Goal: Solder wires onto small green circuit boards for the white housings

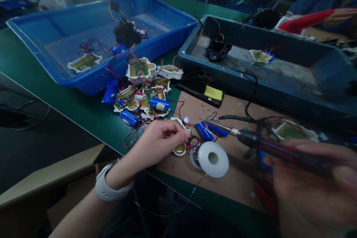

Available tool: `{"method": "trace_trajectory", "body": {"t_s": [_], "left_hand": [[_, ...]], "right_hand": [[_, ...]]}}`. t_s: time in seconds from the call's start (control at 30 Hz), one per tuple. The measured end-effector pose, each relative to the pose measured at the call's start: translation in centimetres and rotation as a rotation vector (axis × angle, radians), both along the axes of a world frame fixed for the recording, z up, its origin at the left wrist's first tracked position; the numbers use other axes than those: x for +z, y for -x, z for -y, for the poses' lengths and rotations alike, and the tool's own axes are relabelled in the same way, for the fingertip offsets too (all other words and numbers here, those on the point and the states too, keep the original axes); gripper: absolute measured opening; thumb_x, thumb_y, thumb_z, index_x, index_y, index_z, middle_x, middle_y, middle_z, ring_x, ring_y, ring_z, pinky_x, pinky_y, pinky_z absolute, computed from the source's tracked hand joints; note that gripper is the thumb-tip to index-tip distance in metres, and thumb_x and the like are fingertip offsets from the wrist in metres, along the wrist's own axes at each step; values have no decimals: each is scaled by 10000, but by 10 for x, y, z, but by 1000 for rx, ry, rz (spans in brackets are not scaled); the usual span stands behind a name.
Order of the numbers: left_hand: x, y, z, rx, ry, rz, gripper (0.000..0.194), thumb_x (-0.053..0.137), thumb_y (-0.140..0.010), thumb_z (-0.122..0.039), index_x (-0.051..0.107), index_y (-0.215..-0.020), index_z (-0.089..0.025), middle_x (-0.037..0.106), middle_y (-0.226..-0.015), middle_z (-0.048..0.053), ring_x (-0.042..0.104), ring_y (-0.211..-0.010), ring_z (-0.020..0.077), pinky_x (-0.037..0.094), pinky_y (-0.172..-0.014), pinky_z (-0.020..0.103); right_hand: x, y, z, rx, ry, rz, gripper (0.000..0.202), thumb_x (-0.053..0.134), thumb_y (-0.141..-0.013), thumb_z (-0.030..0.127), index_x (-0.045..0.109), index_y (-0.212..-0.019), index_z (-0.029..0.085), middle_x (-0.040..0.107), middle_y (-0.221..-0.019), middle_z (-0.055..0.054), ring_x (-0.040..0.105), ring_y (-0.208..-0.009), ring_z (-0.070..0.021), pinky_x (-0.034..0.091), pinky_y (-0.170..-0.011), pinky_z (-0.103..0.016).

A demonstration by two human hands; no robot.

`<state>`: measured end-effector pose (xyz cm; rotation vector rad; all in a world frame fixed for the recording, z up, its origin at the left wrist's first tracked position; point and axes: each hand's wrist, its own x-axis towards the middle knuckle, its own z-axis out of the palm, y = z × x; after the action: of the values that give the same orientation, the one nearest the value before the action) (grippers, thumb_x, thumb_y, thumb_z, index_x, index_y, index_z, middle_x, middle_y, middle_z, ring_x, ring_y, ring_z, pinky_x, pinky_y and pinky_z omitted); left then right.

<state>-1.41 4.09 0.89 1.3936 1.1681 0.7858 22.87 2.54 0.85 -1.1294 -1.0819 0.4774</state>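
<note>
- You're facing one blue bin, one grey-blue bin, one yellow sponge, one spool, and two blue cylinders lying beside it.
- Your left grip is pinching one white-cased board, resting just left of the spool.
- Your right grip is clasping one soldering iron.
- Your fingers are partly hiding that board; your right grip is blurring, running out of frame.
- Heaped boards are overlapping, count unclear.
- The surface is ending beneath your left forearm; bare brown sheet is showing between sponge and iron.
</note>
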Motion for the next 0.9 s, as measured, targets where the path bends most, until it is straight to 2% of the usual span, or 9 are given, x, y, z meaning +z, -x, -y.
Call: {"method": "trace_trajectory", "body": {"t_s": [0.17,0.3,0.4,0.57,0.73,0.8,0.9], "left_hand": [[0,0,0,-2,-1,35,225,567,-821,-269,637,-666,-123,629,-681,13,536,-620,85,405,-557,189],[-1,1,1,-8,9,11,249,558,-834,-298,642,-680,-121,630,-684,20,545,-626,97,407,-561,203],[-2,2,1,-9,14,-23,261,555,-835,-318,644,-690,-120,640,-697,33,562,-640,116,421,-569,221],[-1,1,4,-16,-130,-100,250,550,-845,-296,657,-685,-136,663,-717,33,584,-677,122,437,-625,230],[-2,3,10,-4,-256,-178,232,531,-872,-293,686,-778,-148,681,-813,54,608,-757,147,458,-682,261],[-4,5,13,3,-304,-208,214,538,-866,-292,695,-825,-152,677,-838,60,599,-734,145,463,-661,261],[-7,8,20,39,-364,-253,192,572,-838,-285,688,-929,-161,655,-840,47,547,-597,109,444,-550,232]], "right_hand": [[1,-3,0,24,45,-59,279,578,-666,498,661,-591,242,586,-572,-19,536,-450,-183,409,-385,-326],[0,-3,-5,-84,116,-204,188,586,-635,385,679,-675,227,596,-614,-6,573,-466,-165,451,-357,-293],[-3,-3,-15,-149,189,-276,177,606,-681,336,695,-780,218,636,-697,-6,590,-497,-126,508,-389,-243],[-13,-5,-36,-82,309,-395,292,705,-692,416,675,-855,176,676,-687,-7,650,-560,-104,569,-504,-162],[-23,-7,-58,0,385,-464,371,748,-682,456,650,-874,154,712,-795,-43,707,-663,-152,599,-552,-194],[-26,-9,-63,40,418,-474,358,743,-694,452,642,-873,159,718,-815,-54,718,-705,-178,608,-567,-217],[-28,-13,-63,93,438,-451,343,765,-669,435,618,-849,183,722,-817,-41,723,-752,-200,620,-622,-265]]}}
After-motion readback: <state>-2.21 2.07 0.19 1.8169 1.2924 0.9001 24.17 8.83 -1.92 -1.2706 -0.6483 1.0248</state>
